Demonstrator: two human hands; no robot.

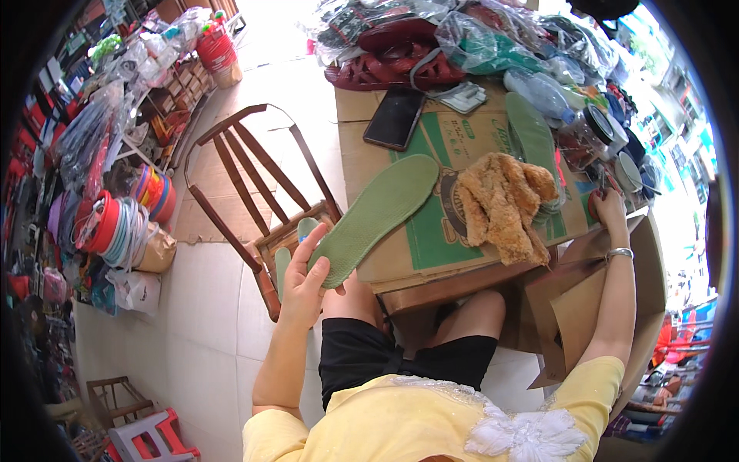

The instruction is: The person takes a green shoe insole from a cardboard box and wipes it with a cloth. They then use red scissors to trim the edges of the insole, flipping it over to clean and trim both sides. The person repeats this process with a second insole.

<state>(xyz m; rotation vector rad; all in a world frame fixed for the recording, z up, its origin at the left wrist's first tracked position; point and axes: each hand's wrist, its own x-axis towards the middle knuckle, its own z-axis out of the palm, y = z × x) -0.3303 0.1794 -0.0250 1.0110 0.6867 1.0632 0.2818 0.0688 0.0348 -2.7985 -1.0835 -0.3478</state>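
Observation:
My left hand (309, 274) holds a green shoe insole (381, 213) by one end, its thumb on top, over the near left edge of the cardboard-covered table (369, 265). My right hand (609, 205) is at the table's right side, its fingers at red-handled scissors (594, 203); whether they grip them is hard to tell. Between the hands lies a fluffy orange-brown cloth (502, 202), beside more green insoles (534, 130) in clear plastic. A black phone (395, 118) rests farther back. More green insoles (283, 265) lie on the wooden chair, partly hidden by my left hand.
A wooden chair (271, 231) stands left of the table. Dark red shoes (398, 63) and plastic-wrapped goods pile up at the back. A plastic bottle (540, 95) and a lidded jar (586, 136) are at the back right. An open cardboard box (641, 277) is below my right arm.

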